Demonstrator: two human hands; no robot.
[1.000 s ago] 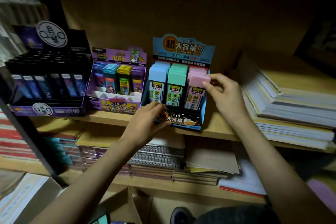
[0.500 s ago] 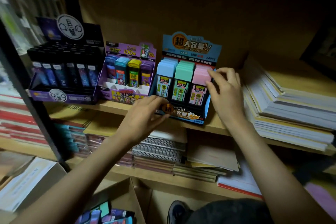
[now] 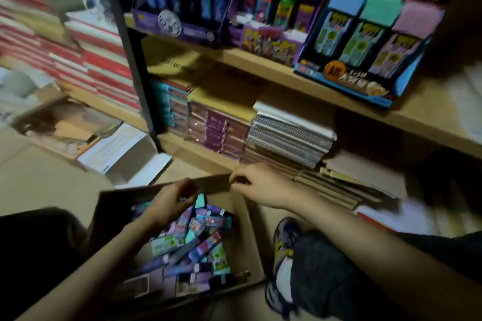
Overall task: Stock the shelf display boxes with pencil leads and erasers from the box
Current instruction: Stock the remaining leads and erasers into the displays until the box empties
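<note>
On the floor stands an open cardboard box (image 3: 247,232) filled with several loose packs of pencil leads and erasers (image 3: 193,242). My left hand (image 3: 170,203) hovers over the packs with its fingers curled downward; blur hides whether it holds one. My right hand (image 3: 258,187) is at the box's far flap (image 3: 208,185), fingers curled on its edge. Up on the shelf stand three display boxes: a blue one (image 3: 365,70) with blue, green and pink packs, a purple one (image 3: 268,39) with coloured cases, and a dark one (image 3: 177,26) with dark packs.
Notebooks and spiral pads (image 3: 287,135) are stacked on the lower shelf. A black upright post (image 3: 130,60) divides the shelving. Red-edged stacks (image 3: 78,60) lie to the left, with open cartons (image 3: 65,125) on the floor. My knee and shoe (image 3: 287,240) are right of the box.
Both hands have left the blue display box on the shelf and dropped to the cardboard box on the floor. The view has tilted down and to the left.
</note>
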